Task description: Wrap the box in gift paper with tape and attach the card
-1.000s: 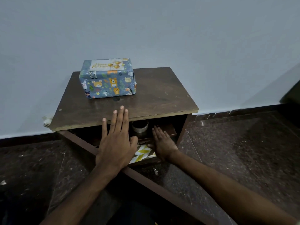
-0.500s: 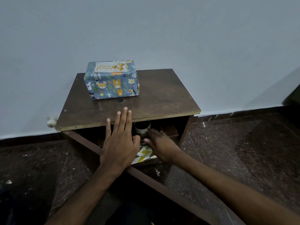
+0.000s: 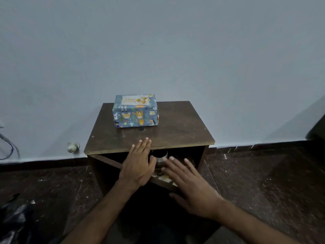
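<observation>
The box [image 3: 135, 117] stands wrapped in blue animal-print gift paper at the back left of the small brown table's top [image 3: 177, 127]. A white birthday card [image 3: 136, 100] lies flat on the box's upper face. My left hand [image 3: 139, 164] is flat with straight fingers, its fingertips over the table's front edge. My right hand [image 3: 190, 186] hovers in front of the table's shelf opening with its fingers spread and holds nothing. A tape roll [image 3: 159, 158] stands on the shelf between my hands.
Yellow-and-white patterned paper [image 3: 165, 177] lies on the shelf under the tape roll. The table stands against a pale wall on a dark stone floor. A cable [image 3: 10, 147] hangs at the far left, and a black bag [image 3: 15, 217] lies at the lower left.
My right hand has drawn back out of the shelf opening toward me and spread its fingers. The view has pulled back and up. My left hand stays at the table's front edge.
</observation>
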